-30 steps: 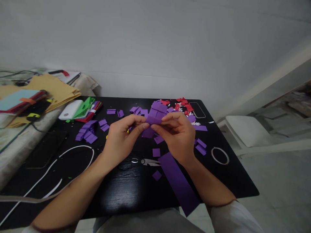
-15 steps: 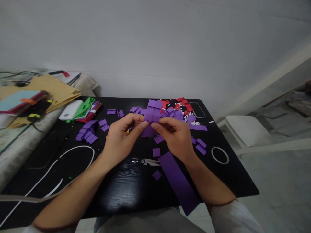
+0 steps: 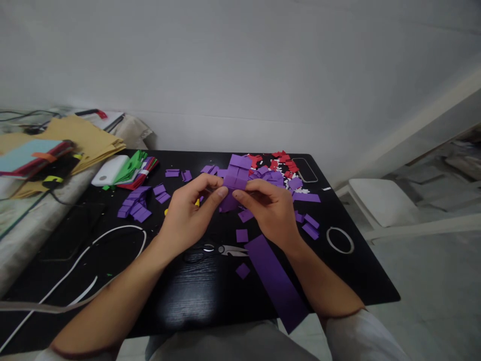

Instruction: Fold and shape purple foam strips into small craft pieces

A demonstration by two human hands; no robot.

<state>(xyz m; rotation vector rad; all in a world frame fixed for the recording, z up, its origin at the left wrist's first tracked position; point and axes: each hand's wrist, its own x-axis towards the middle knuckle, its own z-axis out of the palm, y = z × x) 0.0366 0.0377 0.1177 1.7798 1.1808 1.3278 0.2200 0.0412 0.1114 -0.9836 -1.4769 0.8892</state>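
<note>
Both hands pinch a creased purple paper strip, raised above the black table. My left hand point(image 3: 193, 208) grips the left edge of the purple paper point(image 3: 237, 173) between thumb and fingers. On its right edge, my right hand point(image 3: 268, 205) holds it the same way; the two thumbs nearly meet. Below the hands lie scissors point(image 3: 233, 250), partly hard to see against the table, and a small purple square point(image 3: 242, 235). A long purple strip point(image 3: 276, 281) runs from the scissors' tips past the table's front edge, beside my right forearm.
Folded purple pieces point(image 3: 135, 203) lie left, near green and red paper bundles point(image 3: 131, 168). Red scraps point(image 3: 287, 163) are at the back. A white ring point(image 3: 340, 240) sits right; a white cable point(image 3: 75, 263) crosses the left. Beyond stands a white stool point(image 3: 379, 200).
My right thumb has shifted slightly left along the purple paper, closer to my left thumb. Both hands still hold the paper in nearly the same place.
</note>
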